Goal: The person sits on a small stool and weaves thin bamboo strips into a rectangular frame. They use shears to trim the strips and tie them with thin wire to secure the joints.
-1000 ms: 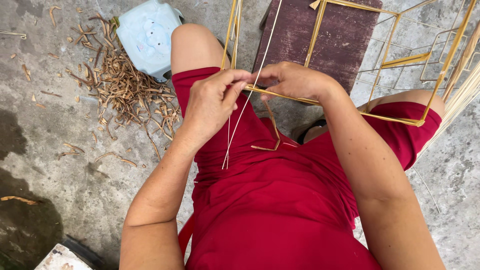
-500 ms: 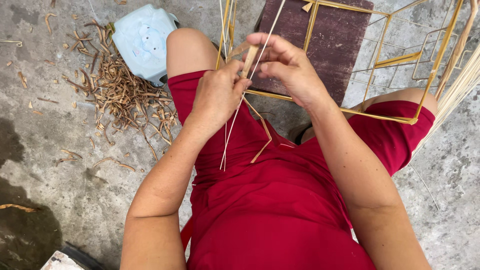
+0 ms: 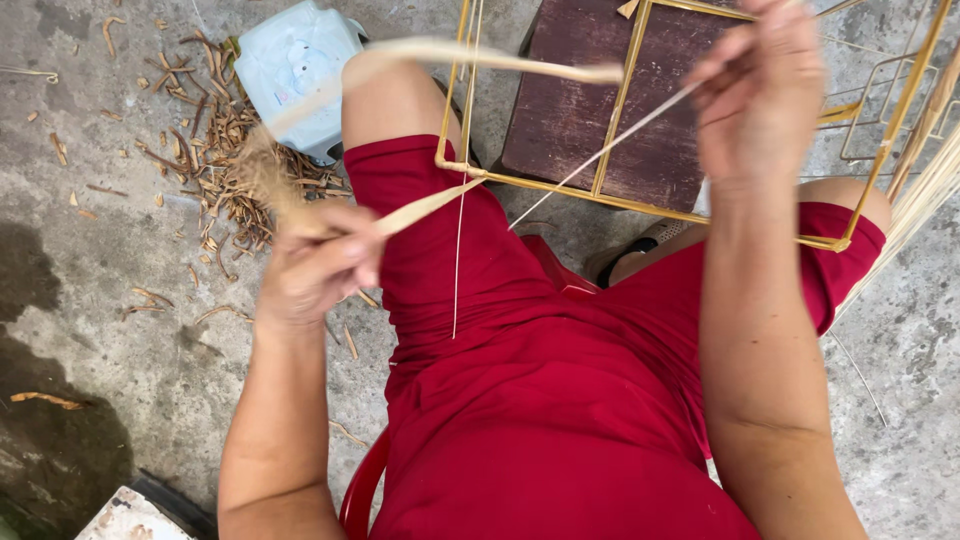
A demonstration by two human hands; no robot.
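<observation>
The left hand (image 3: 318,268) is closed around a flat, pale tan cane strip (image 3: 425,208), gripping it low beside the left thigh. The strip is thin and ribbon-like; it runs from that fist up to the corner of the yellow wire frame (image 3: 640,200) that rests across the lap. A second length of the same strip (image 3: 500,57), blurred, arcs above the knee from near the left hand toward the top of the frame. The right hand (image 3: 762,95) is raised at the upper right, fingers pinched together on a much finer pale strand (image 3: 600,152) that slants down toward the lap. Another thin strand (image 3: 459,250) hangs straight down from the frame over the red dress (image 3: 560,420).

Behind the frame stands a dark brown wooden stool (image 3: 570,110). On the concrete floor (image 3: 90,290) to the left lie a heap of cane scraps (image 3: 225,170) and a pale blue plastic container (image 3: 295,60). A bundle of pale cane strips (image 3: 925,200) fans along the right edge.
</observation>
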